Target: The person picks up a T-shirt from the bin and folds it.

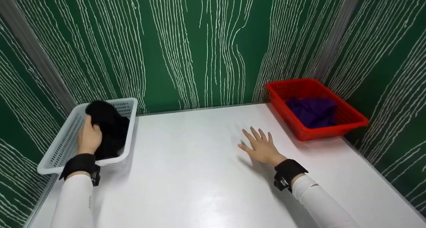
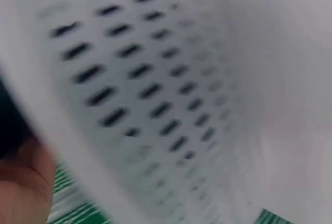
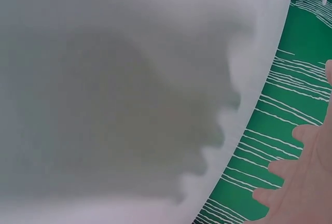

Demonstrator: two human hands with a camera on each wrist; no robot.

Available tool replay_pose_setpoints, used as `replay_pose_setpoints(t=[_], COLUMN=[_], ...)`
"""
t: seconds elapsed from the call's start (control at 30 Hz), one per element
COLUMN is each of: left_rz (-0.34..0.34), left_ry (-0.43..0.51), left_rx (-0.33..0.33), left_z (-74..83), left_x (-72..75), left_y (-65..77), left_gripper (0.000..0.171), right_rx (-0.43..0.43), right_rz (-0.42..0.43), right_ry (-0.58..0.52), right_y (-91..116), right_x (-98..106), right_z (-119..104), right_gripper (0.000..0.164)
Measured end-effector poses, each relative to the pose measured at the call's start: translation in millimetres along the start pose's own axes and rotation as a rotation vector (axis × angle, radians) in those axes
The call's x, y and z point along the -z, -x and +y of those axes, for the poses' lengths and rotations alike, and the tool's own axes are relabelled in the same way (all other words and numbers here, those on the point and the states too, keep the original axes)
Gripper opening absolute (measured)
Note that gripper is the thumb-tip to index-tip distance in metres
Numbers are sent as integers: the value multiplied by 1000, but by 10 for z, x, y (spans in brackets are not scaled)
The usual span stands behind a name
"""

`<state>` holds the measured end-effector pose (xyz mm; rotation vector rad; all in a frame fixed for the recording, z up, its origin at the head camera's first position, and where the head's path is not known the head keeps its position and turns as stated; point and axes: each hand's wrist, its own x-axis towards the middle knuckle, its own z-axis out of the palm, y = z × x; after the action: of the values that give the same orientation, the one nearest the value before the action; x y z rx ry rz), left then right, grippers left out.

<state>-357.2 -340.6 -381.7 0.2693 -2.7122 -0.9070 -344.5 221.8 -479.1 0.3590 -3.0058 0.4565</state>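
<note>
My left hand [image 1: 89, 137] grips a black cloth [image 1: 113, 131] over the white plastic basket [image 1: 133, 121], with part of the cloth bunched upward past the fingers. The rest of that cloth lies down inside the basket. In the left wrist view the slotted side of the basket fills most of the picture, and only part of the hand [image 2: 28, 190] shows at the lower left. Over the white table [image 1: 186, 161], my right hand [image 1: 263, 149] is spread with straight fingers, holding nothing. Its shadow falls on the table in the right wrist view, where the fingers [image 3: 306, 136] point left.
A red plastic basket [image 1: 289, 126] stands at the back right of the table, with a purple cloth [image 1: 313, 111] inside. Green walls [image 1: 219, 48] with white wavy lines enclose the back and both sides. Grey posts [image 1: 337, 31] mark the corners.
</note>
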Motion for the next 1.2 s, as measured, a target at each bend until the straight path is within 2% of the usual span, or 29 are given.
replay_pose_setpoints(t=[0.13,0.33,0.4,0.47,0.5,0.57,0.6,0.67,0.73,0.8,0.87,0.97,1.03,1.13,1.2], left_rz=[112,255,277,266,243,157,113,15,-78,-149,-247,-414,-526,-668,-706], left_ry=[205,386,440,497,521,562,565,528,464,368,282,163,52,-128,-265], left_rx=[-49,-169,-232,-302,-319,-327,-325,-297,-300,-346,-400,-470,-501,-522,-529], left_z=[321,1035,1281,1515,1629,1864,1939,2039,2072,2001,1928,1790,1711,1633,1613], left_x=[143,383,458,498,504,493,427,225,-79,-456,-765,-1081,-1183,-1208,-1167], left_y=[-5,60,114,183,231,383,432,549,694,825,1047,1347,1479,1569,1564], left_gripper=[51,38,35,36,38,45,48,53,54,53,51,45,43,41,39], right_rx=[6,4,5,6,6,6,7,7,8,9,14,23,29,40,63], right_rz=[11,13,12,21,24,28,28,23,20,22,24,26,28,22,18], right_ry=[-9,-26,-27,-34,-37,-41,-44,-41,-38,-37,-31,-20,-9,-3,-8], right_y=[48,72,64,55,54,60,67,82,99,108,124,145,155,168,175], right_x=[40,70,72,78,84,97,101,96,87,72,65,68,76,95,108], right_z=[-16,-35,-36,-33,-31,-23,-17,-3,3,3,3,2,2,-9,-23], right_gripper=[72,72,72,72,71,71,71,71,72,71,71,72,72,71,69])
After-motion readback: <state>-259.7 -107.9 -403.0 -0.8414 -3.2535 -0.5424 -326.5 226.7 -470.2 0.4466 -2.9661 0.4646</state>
